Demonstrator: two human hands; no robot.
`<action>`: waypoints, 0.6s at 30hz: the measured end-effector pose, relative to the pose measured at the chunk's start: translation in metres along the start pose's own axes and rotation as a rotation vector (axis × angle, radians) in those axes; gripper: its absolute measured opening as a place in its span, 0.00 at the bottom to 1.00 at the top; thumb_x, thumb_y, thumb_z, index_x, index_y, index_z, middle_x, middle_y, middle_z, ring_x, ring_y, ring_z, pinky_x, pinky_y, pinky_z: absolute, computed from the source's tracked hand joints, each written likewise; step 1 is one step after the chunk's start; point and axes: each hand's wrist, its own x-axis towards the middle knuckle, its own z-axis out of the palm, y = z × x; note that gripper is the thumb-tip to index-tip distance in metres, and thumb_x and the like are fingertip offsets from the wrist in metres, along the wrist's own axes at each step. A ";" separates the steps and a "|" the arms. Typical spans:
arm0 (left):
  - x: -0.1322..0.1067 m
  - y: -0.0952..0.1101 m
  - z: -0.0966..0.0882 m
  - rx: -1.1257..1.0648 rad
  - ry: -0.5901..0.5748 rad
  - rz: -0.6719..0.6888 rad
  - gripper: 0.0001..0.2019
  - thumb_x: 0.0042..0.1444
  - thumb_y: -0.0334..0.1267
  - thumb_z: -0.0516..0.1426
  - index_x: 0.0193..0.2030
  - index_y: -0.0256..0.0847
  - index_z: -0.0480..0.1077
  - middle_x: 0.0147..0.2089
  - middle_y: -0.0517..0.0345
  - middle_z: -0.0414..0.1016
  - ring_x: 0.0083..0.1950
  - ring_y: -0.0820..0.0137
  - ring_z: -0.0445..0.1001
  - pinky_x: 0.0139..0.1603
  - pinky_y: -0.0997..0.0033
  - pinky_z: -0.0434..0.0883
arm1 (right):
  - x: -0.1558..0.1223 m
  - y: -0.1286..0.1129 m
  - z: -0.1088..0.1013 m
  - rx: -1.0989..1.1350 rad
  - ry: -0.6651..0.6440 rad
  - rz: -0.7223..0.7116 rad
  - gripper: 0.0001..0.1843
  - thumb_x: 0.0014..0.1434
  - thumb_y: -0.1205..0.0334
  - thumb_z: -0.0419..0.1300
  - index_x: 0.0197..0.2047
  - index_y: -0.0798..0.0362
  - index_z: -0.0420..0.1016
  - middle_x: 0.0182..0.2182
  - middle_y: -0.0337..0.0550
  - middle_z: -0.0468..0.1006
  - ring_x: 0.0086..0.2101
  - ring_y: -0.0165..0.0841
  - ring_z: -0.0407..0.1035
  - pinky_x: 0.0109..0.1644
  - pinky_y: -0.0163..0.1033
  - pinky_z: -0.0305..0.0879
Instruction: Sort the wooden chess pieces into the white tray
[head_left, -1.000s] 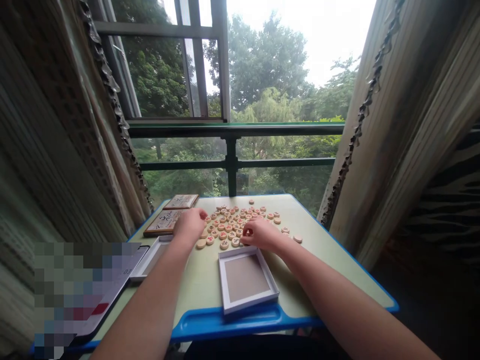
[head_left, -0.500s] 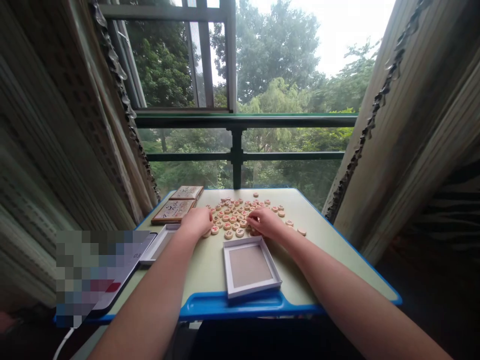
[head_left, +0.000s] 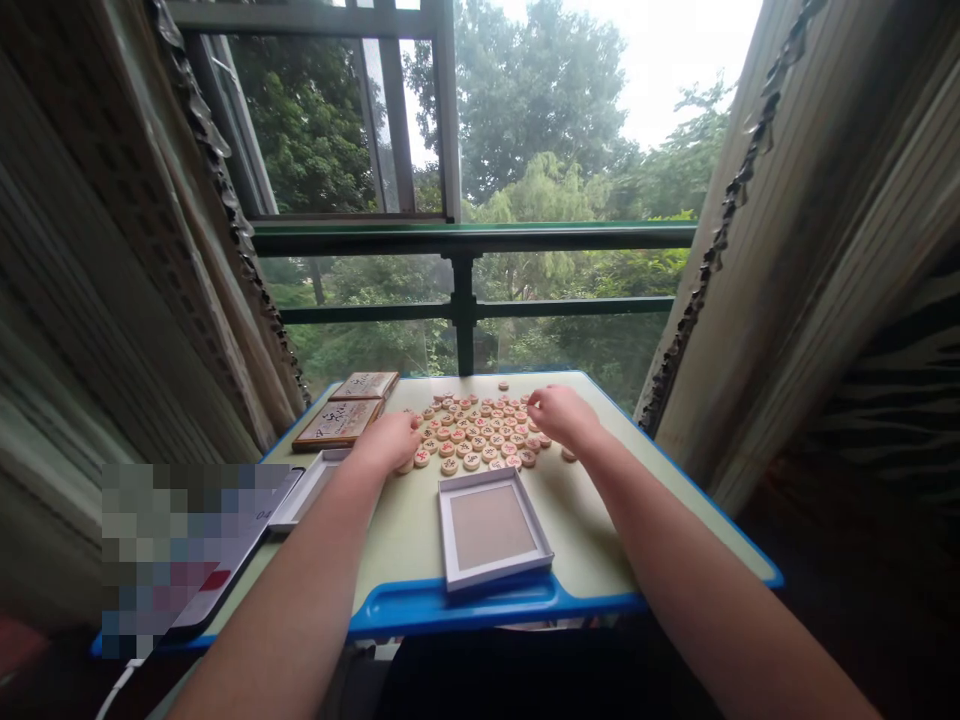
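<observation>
Many round wooden Chinese chess pieces (head_left: pixel 471 432) with red and black characters lie in a loose patch on the table. My left hand (head_left: pixel 394 438) rests at the left edge of the patch, its fingers curled in against the nearest pieces. At the right edge is my right hand (head_left: pixel 564 412), fingers bent and drawn together by the pieces there. What lies inside either set of fingers is hidden. In front of the pieces stands a shallow white box tray (head_left: pixel 496 530), its bare floor showing.
The pale table (head_left: pixel 667 530) has a blue rim and a blue front trough. Two patterned wooden boxes (head_left: pixel 337 421) stand at the back left. Closer in are another white tray (head_left: pixel 300 493) and a tablet-like device (head_left: pixel 217 580) with a cable. A single piece (head_left: pixel 503 386) lies at the back.
My right hand has moved from the middle of the patch outward to its right edge. Some pieces on the right now lie nearer the patch. My left hand stays at the left edge.
</observation>
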 end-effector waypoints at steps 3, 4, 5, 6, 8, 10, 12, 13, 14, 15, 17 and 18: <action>0.004 -0.002 0.004 -0.018 0.017 0.016 0.16 0.52 0.33 0.53 0.47 0.42 0.72 0.46 0.49 0.77 0.47 0.63 0.73 0.45 0.71 0.66 | -0.001 0.017 -0.015 -0.121 -0.280 0.201 0.13 0.49 0.63 0.61 0.39 0.57 0.78 0.35 0.54 0.77 0.37 0.41 0.71 0.36 0.37 0.63; 0.005 -0.003 0.006 -0.024 0.016 0.025 0.15 0.52 0.32 0.52 0.46 0.42 0.73 0.46 0.49 0.77 0.47 0.63 0.73 0.46 0.70 0.66 | -0.003 0.021 -0.020 -0.142 -0.373 0.233 0.13 0.46 0.63 0.63 0.37 0.59 0.79 0.32 0.53 0.78 0.35 0.41 0.72 0.35 0.38 0.63; 0.006 -0.004 0.006 -0.029 0.013 0.031 0.15 0.51 0.31 0.52 0.44 0.42 0.74 0.45 0.49 0.77 0.46 0.62 0.73 0.46 0.69 0.66 | -0.004 0.025 -0.023 -0.152 -0.438 0.247 0.12 0.45 0.63 0.64 0.34 0.60 0.79 0.28 0.52 0.77 0.33 0.41 0.72 0.34 0.38 0.63; 0.007 -0.005 0.007 -0.033 0.011 0.033 0.14 0.51 0.31 0.52 0.42 0.42 0.74 0.44 0.49 0.77 0.46 0.61 0.74 0.46 0.68 0.66 | -0.006 0.028 -0.026 -0.157 -0.480 0.252 0.11 0.45 0.62 0.64 0.32 0.61 0.79 0.25 0.51 0.76 0.31 0.40 0.72 0.33 0.39 0.63; 0.007 -0.006 0.008 -0.034 -0.001 0.020 0.12 0.50 0.32 0.53 0.38 0.43 0.76 0.43 0.49 0.78 0.45 0.60 0.74 0.46 0.67 0.66 | -0.011 0.031 -0.029 -0.166 -0.523 0.255 0.10 0.47 0.62 0.62 0.30 0.60 0.79 0.21 0.48 0.75 0.29 0.38 0.71 0.33 0.38 0.63; 0.007 -0.007 0.009 -0.022 -0.021 0.010 0.10 0.50 0.33 0.53 0.34 0.42 0.76 0.40 0.48 0.78 0.44 0.60 0.74 0.45 0.67 0.67 | -0.014 0.031 -0.029 -0.179 -0.541 0.260 0.07 0.45 0.64 0.62 0.28 0.59 0.79 0.17 0.45 0.73 0.28 0.38 0.71 0.33 0.38 0.63; 0.008 -0.008 0.009 -0.009 -0.026 0.008 0.10 0.51 0.33 0.53 0.32 0.42 0.76 0.40 0.48 0.78 0.44 0.60 0.74 0.45 0.67 0.67 | -0.016 0.030 -0.026 -0.199 -0.569 0.264 0.03 0.41 0.68 0.64 0.24 0.58 0.79 0.15 0.44 0.71 0.28 0.39 0.71 0.32 0.39 0.64; 0.008 -0.008 0.009 -0.008 -0.012 0.005 0.10 0.51 0.33 0.52 0.33 0.42 0.76 0.40 0.49 0.78 0.45 0.60 0.74 0.46 0.67 0.67 | -0.016 0.030 -0.024 -0.209 -0.577 0.265 0.02 0.40 0.69 0.65 0.22 0.57 0.79 0.14 0.43 0.70 0.27 0.39 0.71 0.32 0.39 0.64; 0.009 -0.009 0.008 -0.009 0.013 -0.003 0.11 0.51 0.32 0.52 0.35 0.43 0.76 0.41 0.49 0.78 0.46 0.60 0.73 0.46 0.67 0.67 | -0.016 0.029 -0.022 -0.216 -0.578 0.264 0.02 0.39 0.70 0.65 0.22 0.57 0.79 0.13 0.43 0.70 0.27 0.40 0.71 0.32 0.40 0.64; 0.009 -0.009 0.008 -0.012 0.043 -0.015 0.12 0.51 0.32 0.52 0.37 0.44 0.76 0.43 0.49 0.78 0.47 0.59 0.73 0.46 0.66 0.67 | -0.015 0.029 -0.022 -0.218 -0.573 0.261 0.02 0.38 0.70 0.65 0.21 0.58 0.79 0.13 0.43 0.69 0.27 0.40 0.71 0.32 0.40 0.64; 0.009 -0.010 0.007 -0.013 0.099 -0.043 0.14 0.52 0.32 0.52 0.42 0.45 0.75 0.45 0.48 0.76 0.49 0.57 0.72 0.47 0.63 0.67 | -0.014 0.028 -0.023 -0.207 -0.549 0.245 0.03 0.38 0.71 0.65 0.22 0.60 0.79 0.13 0.44 0.70 0.27 0.40 0.71 0.32 0.40 0.64; 0.008 -0.011 0.006 -0.026 0.111 -0.052 0.15 0.52 0.33 0.52 0.44 0.45 0.75 0.47 0.47 0.76 0.51 0.55 0.71 0.48 0.62 0.67 | -0.014 0.028 -0.025 -0.194 -0.534 0.231 0.04 0.39 0.71 0.65 0.23 0.61 0.79 0.14 0.45 0.70 0.27 0.40 0.71 0.32 0.40 0.64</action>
